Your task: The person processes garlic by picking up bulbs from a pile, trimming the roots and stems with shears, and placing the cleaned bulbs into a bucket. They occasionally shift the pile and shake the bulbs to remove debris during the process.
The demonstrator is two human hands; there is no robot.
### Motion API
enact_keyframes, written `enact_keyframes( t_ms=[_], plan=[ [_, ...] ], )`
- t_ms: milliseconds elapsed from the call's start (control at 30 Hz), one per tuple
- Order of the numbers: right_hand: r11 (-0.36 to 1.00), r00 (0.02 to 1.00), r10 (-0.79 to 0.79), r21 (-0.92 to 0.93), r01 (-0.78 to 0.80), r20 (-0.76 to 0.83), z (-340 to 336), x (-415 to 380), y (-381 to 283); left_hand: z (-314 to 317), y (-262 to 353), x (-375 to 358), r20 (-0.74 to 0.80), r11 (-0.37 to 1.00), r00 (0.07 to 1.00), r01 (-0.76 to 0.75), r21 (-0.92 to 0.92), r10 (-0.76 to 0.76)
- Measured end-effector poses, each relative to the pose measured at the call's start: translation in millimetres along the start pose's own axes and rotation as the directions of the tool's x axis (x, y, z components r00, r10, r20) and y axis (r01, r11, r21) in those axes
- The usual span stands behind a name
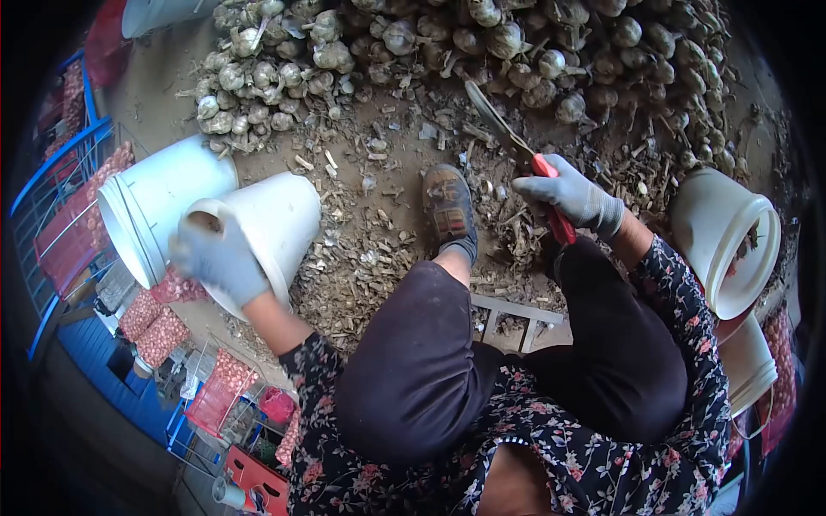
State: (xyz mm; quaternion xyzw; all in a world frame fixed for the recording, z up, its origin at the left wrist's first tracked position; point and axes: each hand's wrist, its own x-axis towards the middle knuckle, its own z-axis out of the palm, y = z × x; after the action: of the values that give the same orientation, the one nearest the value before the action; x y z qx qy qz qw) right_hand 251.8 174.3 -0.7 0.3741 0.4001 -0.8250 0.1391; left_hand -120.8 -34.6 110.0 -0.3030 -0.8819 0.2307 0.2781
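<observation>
My right hand [572, 196], in a grey glove, is wrapped round the red handles of a pair of shears [508, 129]. The long metal blades point up and left toward the garlic heap [508, 43]. My left hand [215, 258], also gloved and blurred by motion, is at the mouth of a tipped white bucket [288, 215]. Its fingers are smeared, and whether they hold anything does not show. Cut stems and dry husks lie on the ground around my shoe [449, 211].
A pale blue bucket [181, 193] lies beside the white one. At the right are another white bucket [701, 232] and a cream bucket [744, 365]. Filled net bags [159, 335] and blue metal frames stand at the left. A metal stool bar [516, 311] shows between my legs.
</observation>
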Motion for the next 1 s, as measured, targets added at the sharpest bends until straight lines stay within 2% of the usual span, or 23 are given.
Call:
enact_keyframes(
  t_ms=[33, 67, 100, 133, 167, 200, 233, 267, 300, 367, 400, 433, 467, 500, 533, 567, 633, 667, 700, 833, 933, 967, 1000],
  plan=[
    [1.000, 1.000, 0.005, -0.001, -0.005, 0.006, 0.7, 4.0, -2.4, 12.4, 21.5, 9.1, -0.047, 0.921, 0.999, -0.013, -0.389, -0.006],
    [0.997, 1.000, 0.008, -0.075, -0.007, 0.002, 2.9, 8.4, -6.3, 43.6, 54.4, 19.0, 0.197, 0.493, 0.979, 0.200, -0.847, -0.059],
    [0.989, 1.000, 0.005, -0.149, -0.006, -0.005, 4.5, 12.7, -9.7, 8.3, 106.6, 34.7, 0.453, 0.190, 0.888, 0.432, -0.881, 0.082],
    [0.966, 1.000, -0.015, -0.258, 0.011, -0.013, 4.3, 17.7, -11.9, 51.6, 142.4, 50.7, 0.122, 0.414, 0.974, 0.034, -0.910, 0.190],
    [0.966, 1.000, -0.018, -0.258, 0.013, -0.018, 3.9, 20.7, -12.7, 82.2, 181.4, 58.6, 0.048, 0.603, 0.966, -0.119, -0.789, 0.254],
    [0.908, 0.987, -0.153, -0.400, 0.121, -0.047, 3.7, 22.5, -12.0, 109.8, 214.7, 59.6, 0.278, 0.389, 0.914, 0.151, -0.909, 0.294],
    [0.817, 0.957, -0.284, -0.536, 0.212, -0.055, 3.7, 22.5, -11.4, 126.1, 234.3, 54.4, 0.467, 0.164, 0.795, 0.439, -0.884, 0.388],
    [0.790, 0.975, -0.212, -0.599, 0.130, -0.069, 2.9, 20.8, -17.8, 128.9, 238.9, 46.6, 0.468, 0.163, 0.791, 0.441, -0.882, 0.393],
    [0.793, 0.975, -0.210, -0.596, 0.125, -0.074, 3.5, 18.1, -22.6, 131.8, 242.5, 41.8, 0.430, 0.104, 0.837, 0.421, -0.901, 0.339],
    [0.666, 0.962, -0.247, -0.741, 0.084, -0.113, 4.0, 15.6, -30.5, 120.5, 246.5, 36.4, 0.388, 0.042, 0.879, 0.392, -0.919, 0.278],
    [0.584, 0.950, -0.286, -0.809, 0.071, -0.123, 4.0, 18.9, -29.1, 93.4, 237.9, 27.0, 0.259, -0.115, 0.909, 0.310, -0.944, 0.327],
    [0.583, 0.954, -0.277, -0.809, 0.070, -0.117, 4.9, 21.6, -28.8, 69.0, 226.8, 17.0, 0.130, -0.267, 0.926, 0.233, -0.935, 0.354],
    [0.479, 0.900, -0.417, -0.873, 0.096, -0.129, 7.3, 23.8, -28.1, 52.3, 216.9, 9.7, 0.146, -0.260, 0.923, 0.247, -0.933, 0.355],
    [0.362, 0.824, -0.553, -0.926, 0.104, -0.124, 9.4, 25.8, -29.1, 38.5, 209.8, 5.3, 0.176, -0.258, 0.879, 0.313, -0.914, 0.443],
    [0.307, 0.795, -0.594, -0.948, 0.088, -0.119, 12.3, 27.9, -34.4, 24.7, 205.2, 4.1, 0.193, -0.254, 0.828, 0.370, -0.894, 0.526],
    [0.307, 0.796, -0.594, -0.948, 0.085, -0.120, 14.5, 29.9, -40.3, 12.0, 200.9, 2.1, 0.193, -0.256, 0.828, 0.371, -0.893, 0.527],
    [0.108, 0.720, -0.687, -0.994, -0.031, -0.098, 17.9, 30.6, -49.1, -3.9, 193.4, -5.5, 0.139, -0.171, 0.821, 0.275, -0.946, 0.553],
    [0.053, 0.725, -0.685, -0.998, -0.044, -0.068, 16.8, 29.4, -51.2, -4.3, 191.1, -6.6, 0.089, -0.148, 0.817, 0.209, -0.967, 0.570],
    [-0.013, 0.721, -0.692, -0.997, -0.077, -0.047, 17.2, 27.7, -52.6, -4.6, 189.8, -8.1, 0.086, -0.152, 0.809, 0.212, -0.965, 0.581],
    [-0.068, 0.760, -0.650, -0.995, -0.076, -0.013, 11.6, 22.6, -44.1, -24.8, 182.5, -6.1, 0.105, -0.215, 0.713, 0.344, -0.914, 0.694],
    [-0.073, 0.817, -0.576, -0.994, -0.077, -0.021, 17.3, 17.6, -41.1, -33.2, 176.0, -1.2, 0.099, -0.069, 0.540, 0.283, -0.957, 0.836],
    [-0.073, 0.841, -0.540, -0.993, -0.093, -0.039, 18.8, 16.5, -39.3, -29.4, 176.9, -4.1, 0.105, -0.066, 0.537, 0.290, -0.955, 0.837],
    [-0.084, 0.830, -0.557, -0.993, -0.084, -0.023, 18.3, 18.7, -35.6, -25.4, 178.6, -7.6, 0.085, -0.129, 0.558, 0.334, -0.934, 0.826]
  ],
)
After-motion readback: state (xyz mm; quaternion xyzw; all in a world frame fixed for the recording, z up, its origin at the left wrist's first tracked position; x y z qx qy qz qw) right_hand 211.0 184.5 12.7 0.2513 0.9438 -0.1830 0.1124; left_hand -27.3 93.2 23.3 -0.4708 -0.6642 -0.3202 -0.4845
